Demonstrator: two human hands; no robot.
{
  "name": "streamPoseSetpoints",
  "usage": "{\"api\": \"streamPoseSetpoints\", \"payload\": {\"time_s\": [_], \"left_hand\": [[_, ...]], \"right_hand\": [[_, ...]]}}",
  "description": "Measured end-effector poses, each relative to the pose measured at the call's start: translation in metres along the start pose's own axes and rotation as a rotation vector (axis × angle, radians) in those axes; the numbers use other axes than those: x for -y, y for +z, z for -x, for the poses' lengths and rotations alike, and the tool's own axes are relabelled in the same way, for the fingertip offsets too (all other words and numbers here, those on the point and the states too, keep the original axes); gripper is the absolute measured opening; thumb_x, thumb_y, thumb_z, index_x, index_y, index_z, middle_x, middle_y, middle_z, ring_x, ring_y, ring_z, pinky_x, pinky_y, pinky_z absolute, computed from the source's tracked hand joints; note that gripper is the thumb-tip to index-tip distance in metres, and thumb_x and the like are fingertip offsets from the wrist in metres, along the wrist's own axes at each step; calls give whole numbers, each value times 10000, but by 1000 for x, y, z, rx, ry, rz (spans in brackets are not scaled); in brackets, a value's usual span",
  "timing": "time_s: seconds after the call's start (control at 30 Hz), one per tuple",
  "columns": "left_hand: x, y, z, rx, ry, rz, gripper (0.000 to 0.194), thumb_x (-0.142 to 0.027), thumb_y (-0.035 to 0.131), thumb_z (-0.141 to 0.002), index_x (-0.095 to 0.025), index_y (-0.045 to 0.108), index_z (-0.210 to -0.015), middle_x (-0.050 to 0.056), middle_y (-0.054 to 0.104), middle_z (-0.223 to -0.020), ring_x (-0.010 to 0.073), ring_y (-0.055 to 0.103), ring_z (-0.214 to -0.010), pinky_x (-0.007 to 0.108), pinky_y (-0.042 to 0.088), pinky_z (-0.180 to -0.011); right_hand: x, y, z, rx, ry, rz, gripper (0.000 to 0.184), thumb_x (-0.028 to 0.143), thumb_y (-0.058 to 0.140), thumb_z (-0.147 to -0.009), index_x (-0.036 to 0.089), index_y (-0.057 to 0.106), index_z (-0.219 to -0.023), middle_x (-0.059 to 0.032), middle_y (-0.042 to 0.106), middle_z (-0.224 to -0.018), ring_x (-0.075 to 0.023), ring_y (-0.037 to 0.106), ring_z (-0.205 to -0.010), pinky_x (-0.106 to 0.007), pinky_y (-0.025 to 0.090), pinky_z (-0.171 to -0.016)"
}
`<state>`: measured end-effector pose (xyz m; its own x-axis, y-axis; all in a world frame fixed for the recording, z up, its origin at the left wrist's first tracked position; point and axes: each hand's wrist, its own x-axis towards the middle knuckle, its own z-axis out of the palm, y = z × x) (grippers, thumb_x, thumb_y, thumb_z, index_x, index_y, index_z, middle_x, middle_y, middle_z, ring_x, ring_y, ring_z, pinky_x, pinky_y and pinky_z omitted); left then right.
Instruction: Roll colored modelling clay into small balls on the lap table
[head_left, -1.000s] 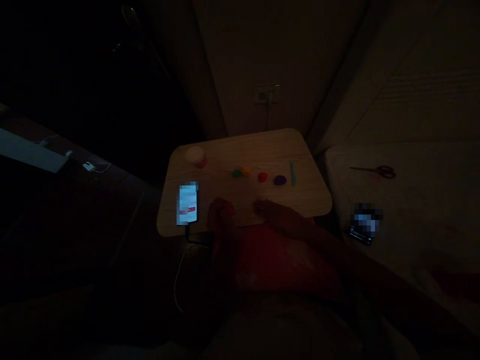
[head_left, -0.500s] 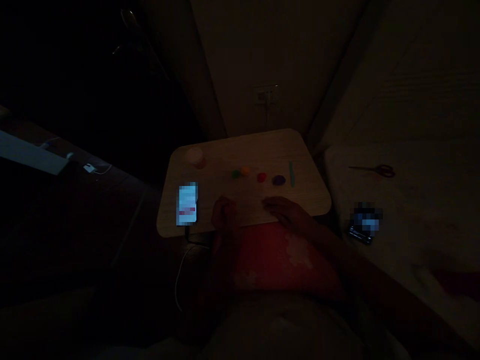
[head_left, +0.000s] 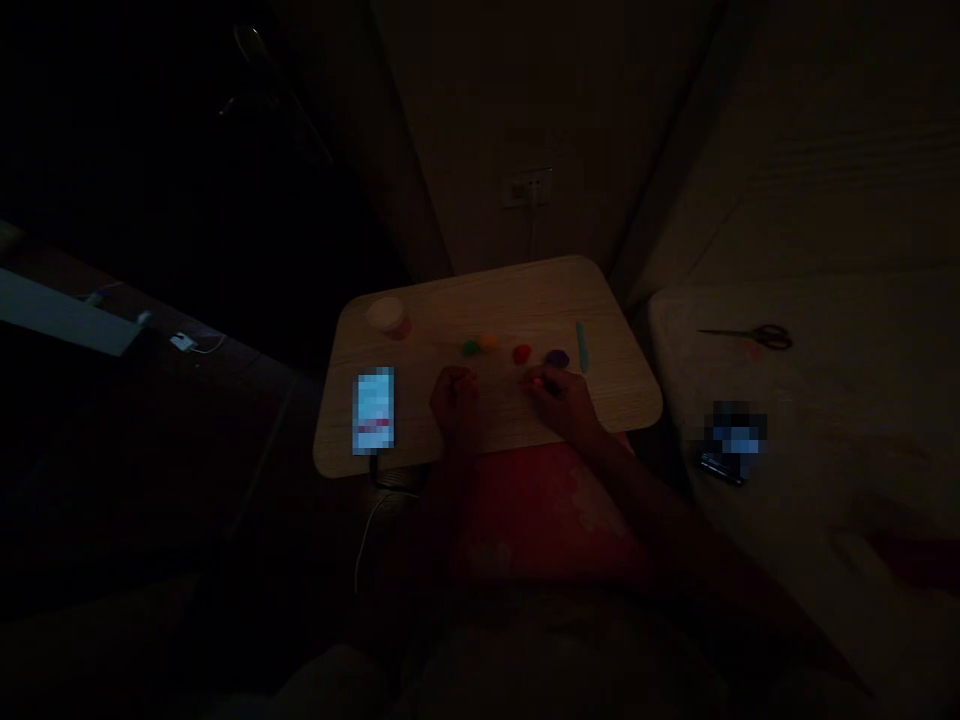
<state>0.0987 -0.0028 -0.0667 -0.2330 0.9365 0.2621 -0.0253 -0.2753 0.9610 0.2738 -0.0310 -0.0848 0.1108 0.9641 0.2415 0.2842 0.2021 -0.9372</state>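
Note:
The room is very dark. My left hand rests curled on a small wooden lap table, just right of a phone with a lit screen. My right hand lies on the table with its fingertips close to a red lump and a purple lump. A green lump and an orange lump sit further left in the same row. A thin teal tool lies right of the purple lump. Whether either hand holds anything is lost in the dark.
A small round tub stands at the table's back left. Scissors and a second lit phone lie on the pale surface to the right. A wall socket is behind the table. A white cable hangs below the phone.
Both hands have moved forward across the table from its near edge, the right one reaching up beside the red and purple lumps. The lumps, tool and phone stay put.

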Motion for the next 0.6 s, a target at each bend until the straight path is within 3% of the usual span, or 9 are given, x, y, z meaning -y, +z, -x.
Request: {"api": "streamPoseSetpoints", "payload": {"time_s": [0.1,0.2,0.37,0.5,0.6], "left_hand": [[6,2,-3,-3,-53,0,206,-332,647,-829,-193,566,-701,-26,510,-635,113,439,-594,224,350,-558],[9,2,-2,13,-82,12,186,-320,650,-816,-192,570,-707,-31,507,-632,111,435,-592,219,349,-555],[7,2,-1,70,-96,-30,194,-343,661,-811,-193,585,-716,-25,530,-638,118,456,-596,226,356,-554],[6,2,0,83,-85,-63,203,-330,644,-834,-195,571,-701,-23,520,-637,123,451,-599,230,358,-559],[7,2,0,105,-82,-75,210,-327,648,-848,-198,565,-704,-28,500,-631,123,438,-595,230,349,-555]], "right_hand": [[-1,6,-7,-26,-59,-6,210,335,637,-902,222,777,-1009,-87,769,-961,-242,685,-852,-378,540,-764],[-4,7,-8,31,-17,-41,287,371,552,-974,228,767,-1099,-72,758,-859,-227,670,-742,-375,543,-694],[-7,6,-6,36,63,-84,257,434,596,-956,232,744,-893,-45,711,-694,-208,613,-586,-352,511,-575],[-6,5,-3,21,78,-54,358,469,553,-984,233,713,-768,-35,673,-625,-204,591,-565,-352,506,-571],[-6,5,-4,18,50,-1,408,464,492,-1013,230,738,-786,-32,662,-622,-205,603,-590,-361,522,-611]]}}
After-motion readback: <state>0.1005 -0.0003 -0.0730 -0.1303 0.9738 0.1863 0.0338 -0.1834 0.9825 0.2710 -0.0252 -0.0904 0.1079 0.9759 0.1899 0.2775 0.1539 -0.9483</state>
